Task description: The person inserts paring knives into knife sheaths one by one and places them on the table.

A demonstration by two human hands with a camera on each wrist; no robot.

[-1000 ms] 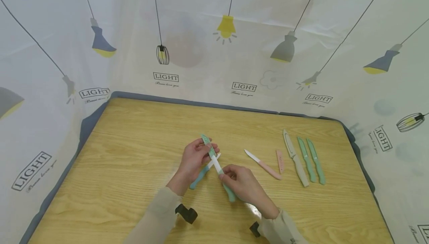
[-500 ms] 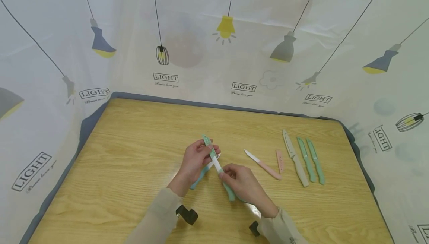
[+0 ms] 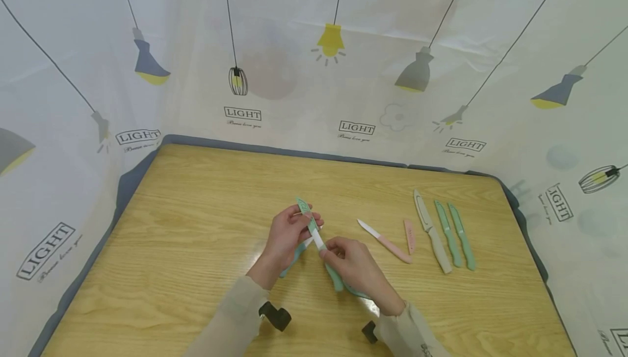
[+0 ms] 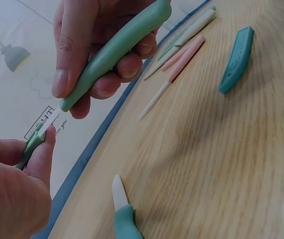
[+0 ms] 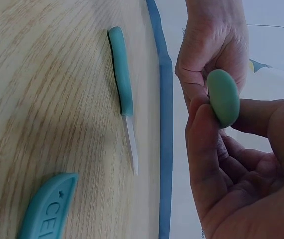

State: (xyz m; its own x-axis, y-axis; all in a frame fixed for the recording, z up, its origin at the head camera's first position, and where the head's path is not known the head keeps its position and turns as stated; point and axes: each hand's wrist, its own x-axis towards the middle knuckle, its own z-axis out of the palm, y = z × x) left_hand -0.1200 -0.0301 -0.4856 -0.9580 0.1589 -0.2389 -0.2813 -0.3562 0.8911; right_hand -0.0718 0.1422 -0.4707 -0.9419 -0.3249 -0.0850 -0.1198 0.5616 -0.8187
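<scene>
My left hand pinches a green knife sheath between thumb and fingers. My right hand grips the green handle of a knife whose white blade runs partly into that sheath; a stretch of blade shows between the two. Below the hands a blue-green knife with a bare white blade lies on the table, partly covered by my left hand in the head view. A blue-green sheath lies under my right hand, mostly hidden from the head camera.
To the right on the wooden table lie a pink knife with white blade, a pink sheath, a beige knife and two green knives. A printed curtain surrounds the table.
Both hands stay nearly in place. The green knife's handle has shifted slightly toward the sheath, and a little less white blade shows between them.
</scene>
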